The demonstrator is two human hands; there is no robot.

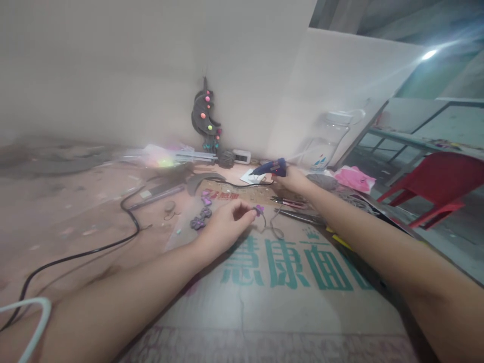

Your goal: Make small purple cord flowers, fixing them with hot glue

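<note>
Between the thumb and fingers of my left hand (230, 223) is a small purple flower (259, 209), with a grey strand (278, 231) trailing from it to the right. My right hand (285, 177) is closed on a dark blue glue gun (275, 167), its nozzle pointing left above a small white card (252, 176). Several grey and purple flowers (201, 219) lie to the left of my left hand, on a cardboard sheet (280, 312) printed with green characters.
A grey crescent ornament (204, 113) with coloured balls is at the wall. Scissors (300, 217) lie under my right forearm. A clear jug (328, 141) and pink bag (354, 179) are at the right. A black cable (102, 248) crosses the left side.
</note>
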